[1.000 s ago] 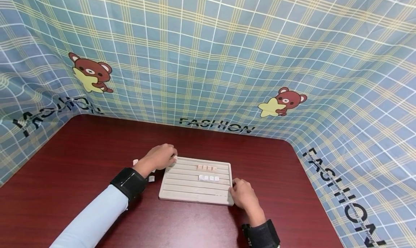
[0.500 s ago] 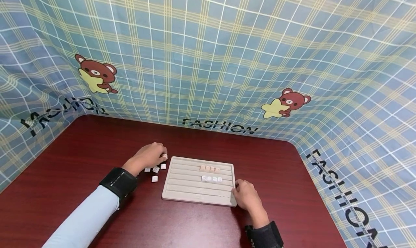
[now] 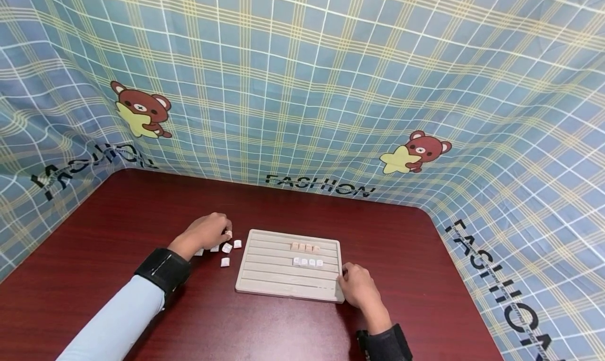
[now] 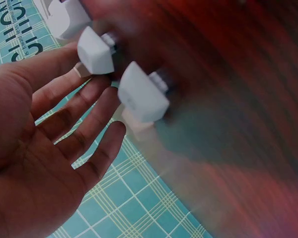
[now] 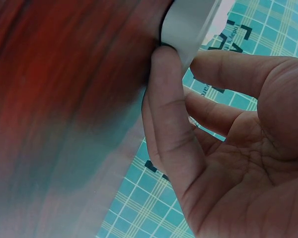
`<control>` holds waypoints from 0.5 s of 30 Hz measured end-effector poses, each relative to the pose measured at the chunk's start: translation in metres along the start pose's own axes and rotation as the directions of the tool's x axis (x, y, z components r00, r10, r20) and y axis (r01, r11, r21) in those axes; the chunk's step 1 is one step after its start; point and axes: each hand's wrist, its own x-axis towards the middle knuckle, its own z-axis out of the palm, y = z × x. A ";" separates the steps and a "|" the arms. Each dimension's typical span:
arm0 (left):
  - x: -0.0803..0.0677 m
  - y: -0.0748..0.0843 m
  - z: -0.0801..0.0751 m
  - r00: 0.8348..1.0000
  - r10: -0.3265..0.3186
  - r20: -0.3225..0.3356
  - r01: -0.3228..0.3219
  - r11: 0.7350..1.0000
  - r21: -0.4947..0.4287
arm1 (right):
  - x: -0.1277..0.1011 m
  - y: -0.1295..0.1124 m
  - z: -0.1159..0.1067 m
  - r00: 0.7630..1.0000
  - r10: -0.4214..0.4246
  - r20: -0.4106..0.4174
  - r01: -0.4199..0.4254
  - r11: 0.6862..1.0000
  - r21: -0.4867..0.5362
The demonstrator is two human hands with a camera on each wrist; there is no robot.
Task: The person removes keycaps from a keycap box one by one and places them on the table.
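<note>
My left hand (image 3: 205,230) is at the left of the table, its fingertips pinching a small pale keycap (image 3: 229,234). Loose white keycaps lie beside and below it, among them one keycap (image 3: 225,262) nearest me. In the left wrist view, two white keycaps (image 4: 143,94) show close to the fingers, partly covering the fingertips. A beige ridged tray (image 3: 269,274) lies mid-table, bearing a short row of peach keycaps (image 3: 305,247) and a row of white keycaps (image 3: 308,262). My right hand (image 3: 359,286) grips the tray's right edge between thumb and finger, as the right wrist view shows.
The dark red wooden table (image 3: 293,329) is glossy. A blue plaid cloth (image 3: 302,88) printed with bears and lettering stands behind it and along both sides. Black straps (image 3: 164,270) circle both wrists.
My left hand, with the keycap in its fingertips, has moved left from the tray's far-left corner to the loose keycaps. The right hand stays on the tray's edge. The view has shifted slightly.
</note>
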 end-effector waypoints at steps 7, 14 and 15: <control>-0.001 0.000 0.001 1.000 -0.016 0.005 0.016 1.000 -0.006 | -0.001 0.000 0.000 1.000 -0.004 -0.011 0.004 1.000 0.016; -0.002 0.002 0.003 0.999 -0.032 0.005 0.032 0.999 -0.006 | -0.002 0.001 0.000 0.999 -0.016 -0.033 0.016 1.000 0.002; -0.002 0.003 0.003 0.999 -0.034 0.005 0.034 0.999 -0.005 | -0.001 0.001 0.000 0.999 -0.017 -0.031 0.017 1.000 0.001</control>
